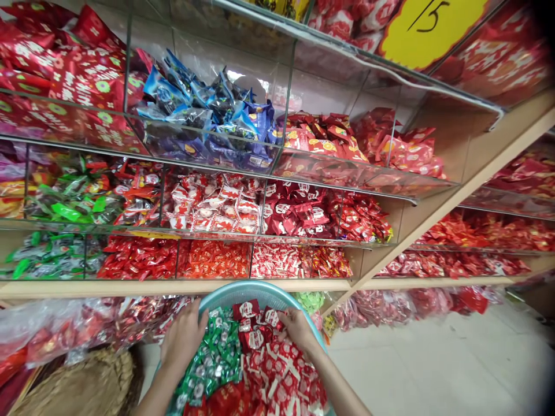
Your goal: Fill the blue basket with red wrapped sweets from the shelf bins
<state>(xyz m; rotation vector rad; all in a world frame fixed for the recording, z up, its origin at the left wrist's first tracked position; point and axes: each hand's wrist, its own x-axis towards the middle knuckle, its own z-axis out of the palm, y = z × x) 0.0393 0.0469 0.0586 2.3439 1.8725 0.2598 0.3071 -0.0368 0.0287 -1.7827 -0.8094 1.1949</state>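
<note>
One yellow tag [433,32] reading "15", left hand [184,330] gripping basket [271,294], right hand [299,330] at maroon packets [255,338], grip unclear

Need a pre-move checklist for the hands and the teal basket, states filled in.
1. Left hand at the teal basket: ok, it is at the left side of the rim.
2. Firmness of that hand's hold: cannot tell, one view doesn't show it.
3. Right hand at the dark red packets: ok, its fingers reach in over the right side. Whether they grip one: cannot tell.
4. Green candies grouped: ok, along the left, with red-and-white candies to the right.
5. Whole basket in frame: not ok, the picture's bottom edge cuts it off.
6. Support under the basket: cannot tell, underside out of view.
</note>
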